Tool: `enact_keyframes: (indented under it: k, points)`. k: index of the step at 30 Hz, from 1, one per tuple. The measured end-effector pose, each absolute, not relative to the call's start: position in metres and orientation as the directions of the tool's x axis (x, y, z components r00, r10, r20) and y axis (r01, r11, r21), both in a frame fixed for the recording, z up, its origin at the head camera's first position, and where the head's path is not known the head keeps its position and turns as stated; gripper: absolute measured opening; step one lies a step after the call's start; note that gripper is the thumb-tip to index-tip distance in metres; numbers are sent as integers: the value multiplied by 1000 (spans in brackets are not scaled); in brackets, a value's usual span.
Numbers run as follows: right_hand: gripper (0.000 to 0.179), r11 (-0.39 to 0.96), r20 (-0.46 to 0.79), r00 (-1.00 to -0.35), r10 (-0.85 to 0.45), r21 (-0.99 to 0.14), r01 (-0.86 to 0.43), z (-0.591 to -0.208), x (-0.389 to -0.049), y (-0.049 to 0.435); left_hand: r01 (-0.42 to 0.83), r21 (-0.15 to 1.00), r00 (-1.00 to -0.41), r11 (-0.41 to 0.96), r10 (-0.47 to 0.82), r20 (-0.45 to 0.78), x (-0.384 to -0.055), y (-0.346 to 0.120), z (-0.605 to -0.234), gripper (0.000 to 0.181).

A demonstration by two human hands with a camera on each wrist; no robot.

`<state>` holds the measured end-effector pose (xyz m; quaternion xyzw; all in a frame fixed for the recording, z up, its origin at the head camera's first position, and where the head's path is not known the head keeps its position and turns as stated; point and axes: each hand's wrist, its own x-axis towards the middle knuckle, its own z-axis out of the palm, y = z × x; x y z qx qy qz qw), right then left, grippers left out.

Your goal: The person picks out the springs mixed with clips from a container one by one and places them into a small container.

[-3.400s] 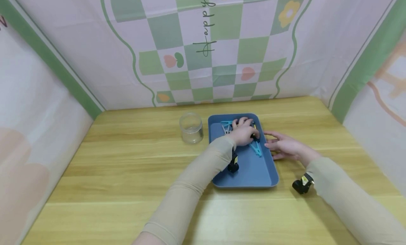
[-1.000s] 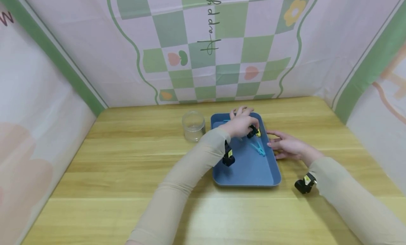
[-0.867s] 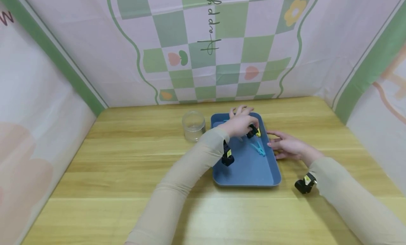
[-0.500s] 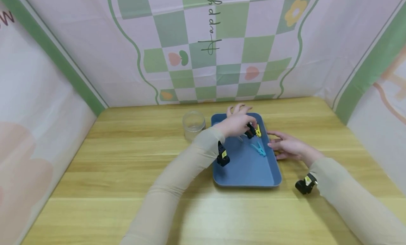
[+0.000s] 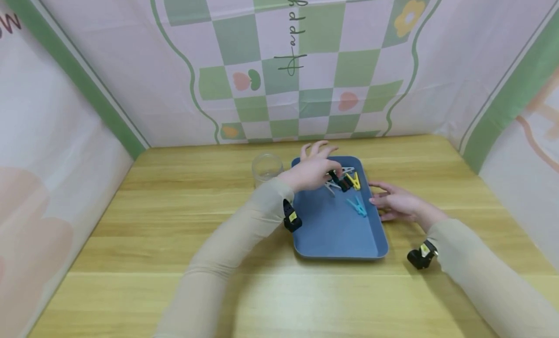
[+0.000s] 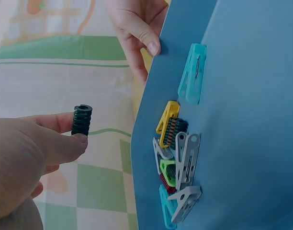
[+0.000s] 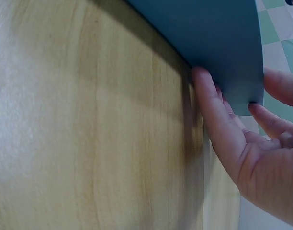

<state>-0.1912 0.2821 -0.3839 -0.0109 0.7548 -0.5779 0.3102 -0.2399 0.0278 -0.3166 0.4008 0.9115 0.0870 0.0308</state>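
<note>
Between thumb and index finger, my left hand [image 5: 311, 173] pinches a dark green coil spring [image 6: 82, 120] above the far part of the blue tray [image 5: 336, 236]. Its other fingers are spread. My right hand [image 5: 395, 202] touches the tray's right wall from outside with its fingertips, as the right wrist view also shows. In the tray lie a light blue clothespin [image 6: 193, 72], a yellow clothespin [image 6: 168, 120] beside another dark spring [image 6: 176, 132], grey clothespins [image 6: 187, 160], a green clothespin [image 6: 166, 171] and a dark red spring [image 6: 166, 183].
A clear glass jar [image 5: 267, 165] stands left of the tray, partly hidden behind the left hand and sleeve. The wooden table [image 5: 174, 221] is bordered by printed cloth [image 5: 279, 100] at the back and sides.
My left hand has lifted from among the tray's contents and moved left toward the jar, carrying the spring. The grey and yellow clothespins are uncovered. The right hand stays at the tray's side.
</note>
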Motion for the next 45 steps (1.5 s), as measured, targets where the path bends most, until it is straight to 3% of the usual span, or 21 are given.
enact_keyframes:
  k: [16, 25, 29, 45]
  points:
    - [75, 326, -456, -805, -380, -880, 345, -384, -190, 282, 716, 177, -693, 676, 717, 66, -232, -14, -312, 25]
    - [75, 335, -460, -804, -378, -877, 344, -384, -191, 283, 642, 255, -763, 723, 633, 128, -234, -38, -314, 23]
    - [75, 335, -460, -805, -376, -877, 345, -385, -192, 284, 608, 238, -794, 758, 589, 152, -235, -46, -315, 19]
    - [75, 346, -456, -805, -379, -877, 334, -385, -192, 284, 546, 276, -838, 791, 520, 166, -252, -84, -321, 18]
